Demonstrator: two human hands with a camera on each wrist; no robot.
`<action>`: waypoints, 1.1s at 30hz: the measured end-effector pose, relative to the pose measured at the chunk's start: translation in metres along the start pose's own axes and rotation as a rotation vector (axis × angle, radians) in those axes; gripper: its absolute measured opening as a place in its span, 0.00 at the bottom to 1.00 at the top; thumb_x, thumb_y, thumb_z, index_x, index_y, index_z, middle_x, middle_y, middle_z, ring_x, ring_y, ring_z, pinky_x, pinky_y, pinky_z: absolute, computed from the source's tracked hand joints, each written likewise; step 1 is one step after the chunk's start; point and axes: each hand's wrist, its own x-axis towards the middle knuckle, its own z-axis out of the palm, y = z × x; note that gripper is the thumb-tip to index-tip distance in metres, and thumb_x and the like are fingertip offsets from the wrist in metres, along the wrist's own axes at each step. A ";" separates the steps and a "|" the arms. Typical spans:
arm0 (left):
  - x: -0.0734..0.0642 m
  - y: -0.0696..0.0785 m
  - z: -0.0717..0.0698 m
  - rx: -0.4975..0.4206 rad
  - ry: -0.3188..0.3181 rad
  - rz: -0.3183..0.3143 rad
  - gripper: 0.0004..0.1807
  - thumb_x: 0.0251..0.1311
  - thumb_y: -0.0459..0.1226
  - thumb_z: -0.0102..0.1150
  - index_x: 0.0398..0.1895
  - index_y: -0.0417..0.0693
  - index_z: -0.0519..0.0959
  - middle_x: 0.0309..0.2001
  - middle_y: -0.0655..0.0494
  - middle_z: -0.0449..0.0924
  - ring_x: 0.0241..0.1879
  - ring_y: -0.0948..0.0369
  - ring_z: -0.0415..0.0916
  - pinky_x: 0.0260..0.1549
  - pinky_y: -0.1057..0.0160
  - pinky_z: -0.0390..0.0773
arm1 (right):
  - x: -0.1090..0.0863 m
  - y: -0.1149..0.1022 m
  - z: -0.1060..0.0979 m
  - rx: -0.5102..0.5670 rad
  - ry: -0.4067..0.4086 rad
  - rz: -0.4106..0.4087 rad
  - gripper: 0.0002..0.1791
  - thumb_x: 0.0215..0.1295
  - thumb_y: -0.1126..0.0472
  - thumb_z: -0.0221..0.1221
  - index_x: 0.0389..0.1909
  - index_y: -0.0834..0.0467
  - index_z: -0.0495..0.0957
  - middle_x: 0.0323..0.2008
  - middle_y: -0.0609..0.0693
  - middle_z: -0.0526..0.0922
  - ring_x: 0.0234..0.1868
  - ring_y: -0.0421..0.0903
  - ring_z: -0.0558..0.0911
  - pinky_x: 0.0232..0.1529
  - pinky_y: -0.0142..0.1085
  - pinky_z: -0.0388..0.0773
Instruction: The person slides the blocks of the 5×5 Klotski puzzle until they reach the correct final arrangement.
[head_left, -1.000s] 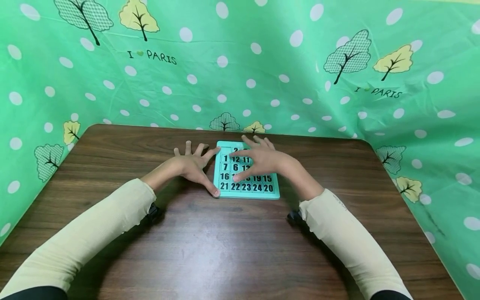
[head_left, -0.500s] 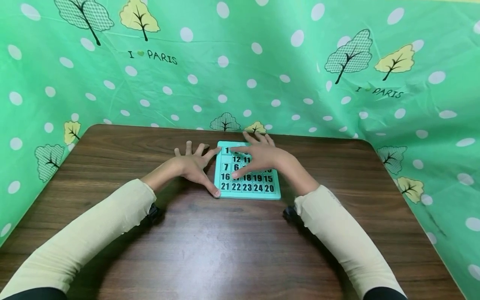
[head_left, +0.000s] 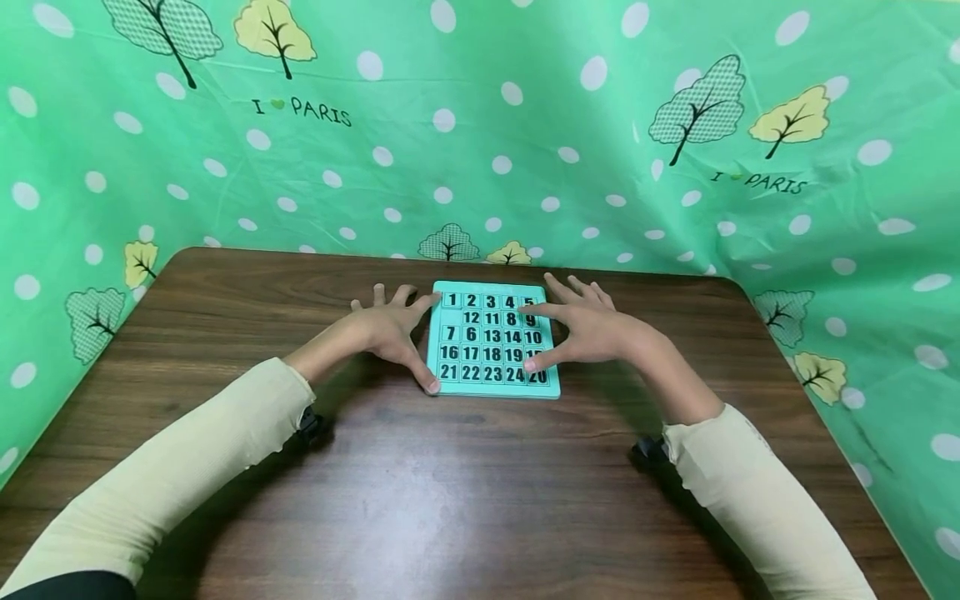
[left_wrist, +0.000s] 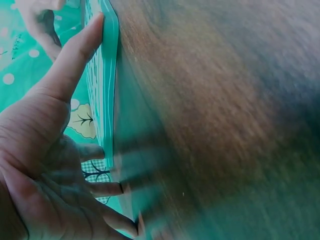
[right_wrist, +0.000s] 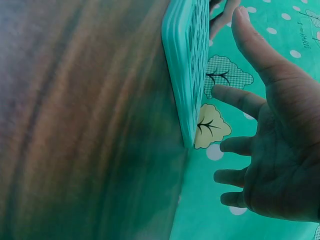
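Observation:
A turquoise number slide puzzle (head_left: 483, 337) lies flat on the table, its gap at the left of the second row. The top row reads 1 to 5, the 5 partly covered. My left hand (head_left: 386, 332) is spread along the puzzle's left side, thumb at the near corner and index finger by the far one. In the left wrist view its thumb (left_wrist: 82, 52) touches the puzzle's edge. My right hand (head_left: 592, 327) is over the right side, fingers extended and holding nothing. The right wrist view shows those fingers (right_wrist: 237, 100) apart from the puzzle's face.
The brown wooden table (head_left: 420, 500) reaches back to a green dotted cloth (head_left: 480, 125) printed with trees, which hangs behind and at both sides. Pale sleeves (head_left: 202, 425) cover both forearms, with a dark device (head_left: 648, 450) under the right wrist.
The 1 tile has gone from the second row up into the top left corner, leaving the gap below it. My right hand has since drawn back to the right; the left stays put.

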 end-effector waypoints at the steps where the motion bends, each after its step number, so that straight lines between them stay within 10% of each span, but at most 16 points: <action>1: 0.000 0.000 0.000 0.003 0.000 -0.001 0.91 0.32 0.75 0.90 0.96 0.70 0.38 0.94 0.39 0.32 0.87 0.19 0.23 0.76 0.08 0.36 | -0.001 0.000 0.001 0.004 0.003 -0.002 0.56 0.60 0.21 0.74 0.87 0.37 0.70 0.94 0.63 0.38 0.93 0.75 0.37 0.87 0.78 0.32; 33: 0.029 -0.014 0.014 0.052 0.025 -0.039 0.95 0.22 0.83 0.85 0.95 0.76 0.36 0.93 0.41 0.35 0.88 0.18 0.25 0.73 0.05 0.39 | 0.049 -0.068 0.019 -0.027 -0.079 -0.114 0.55 0.66 0.20 0.69 0.90 0.30 0.60 0.95 0.57 0.32 0.94 0.71 0.32 0.89 0.75 0.32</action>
